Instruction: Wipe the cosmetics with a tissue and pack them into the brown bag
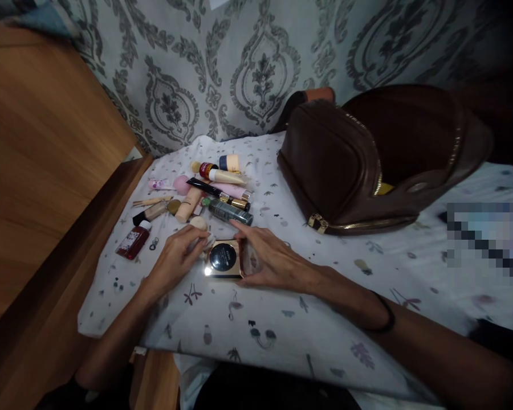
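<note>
While the right hand [277,256] grips the box [223,258] by its right end — on the near side of the bottle [231,212] — left hand [178,249] curls at its far-left corner, hold unclear.

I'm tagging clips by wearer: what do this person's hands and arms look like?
The left hand and right hand are ungloved. No sleeve shows along the left forearm or right forearm; a thin dark band circles the right one.
</note>
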Demonstrator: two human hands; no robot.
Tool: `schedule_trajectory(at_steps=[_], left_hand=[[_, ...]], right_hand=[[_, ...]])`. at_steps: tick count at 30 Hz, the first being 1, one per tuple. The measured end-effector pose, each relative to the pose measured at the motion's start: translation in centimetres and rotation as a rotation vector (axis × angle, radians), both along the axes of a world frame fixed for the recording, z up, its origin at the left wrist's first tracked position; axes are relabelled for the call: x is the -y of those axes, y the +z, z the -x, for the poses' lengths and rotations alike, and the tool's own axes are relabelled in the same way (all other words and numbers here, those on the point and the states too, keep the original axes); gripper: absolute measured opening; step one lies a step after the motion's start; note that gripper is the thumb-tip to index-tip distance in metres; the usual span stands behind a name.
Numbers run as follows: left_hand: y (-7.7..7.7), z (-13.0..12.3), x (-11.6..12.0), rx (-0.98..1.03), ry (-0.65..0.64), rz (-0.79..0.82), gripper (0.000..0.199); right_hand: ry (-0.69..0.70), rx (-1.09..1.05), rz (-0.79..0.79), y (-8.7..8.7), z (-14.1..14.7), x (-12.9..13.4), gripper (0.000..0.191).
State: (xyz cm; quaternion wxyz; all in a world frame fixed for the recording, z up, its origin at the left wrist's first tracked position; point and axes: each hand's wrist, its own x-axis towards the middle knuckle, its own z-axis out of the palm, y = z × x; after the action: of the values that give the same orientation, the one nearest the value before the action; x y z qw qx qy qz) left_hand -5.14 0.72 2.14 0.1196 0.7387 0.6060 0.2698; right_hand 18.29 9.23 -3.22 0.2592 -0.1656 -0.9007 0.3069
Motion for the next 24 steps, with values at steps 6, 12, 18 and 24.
schedule_trajectory(at_steps=[6,12,18,24], left_hand=[[0.4,-0.7,-0.5,-0.059,-0.033,0.026,0.018],[0.5,-1.5,-1.3,-0.110,-0.076,0.025,0.018],[0.4,-2.4,-2.0,-0.127,-0.131,0.037,0.020],[0.4,-3.2,-2.5,-0.138,-0.179,0.007,0.019]], right_hand=[[-0.022,-0.023,0.036,-0.2,0.1,-0.1,0.120],[-0.037,-0.031,0.049,-0.5,0.2,-0.1,0.123],[-0.035,-0.050,0.061,-0.2,0.1,0.0,0.127],[-0.035,-0.084,0.029,-0.5,0.4,0.0,0.135]])
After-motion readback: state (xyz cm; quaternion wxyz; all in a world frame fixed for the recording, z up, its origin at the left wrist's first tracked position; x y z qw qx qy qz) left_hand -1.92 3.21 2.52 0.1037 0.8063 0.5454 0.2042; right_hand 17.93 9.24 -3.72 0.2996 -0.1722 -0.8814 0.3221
